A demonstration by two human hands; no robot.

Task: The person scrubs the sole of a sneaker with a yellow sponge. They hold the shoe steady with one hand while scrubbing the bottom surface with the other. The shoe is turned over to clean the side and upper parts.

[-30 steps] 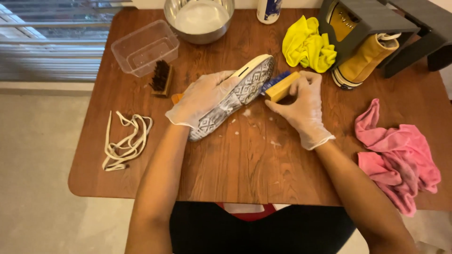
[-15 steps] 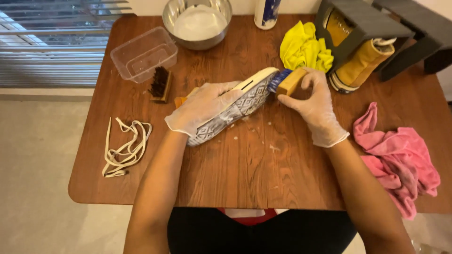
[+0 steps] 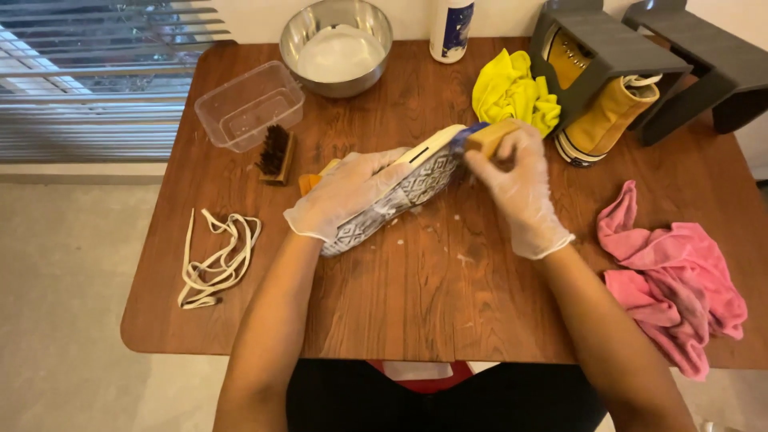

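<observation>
L hand [image 3: 352,192], gloved, fingers spread, presses patterned shoe [image 3: 400,196] on its side at frame centre, sole edge up. R hand [image 3: 516,188] pinches tan sponge block [image 3: 492,136] vs toe end. Risk: shoe skids on wet table [image 3: 448,304] if L grip eases; suds may flick twd yellow cloth [image 3: 512,92], upper right.
</observation>
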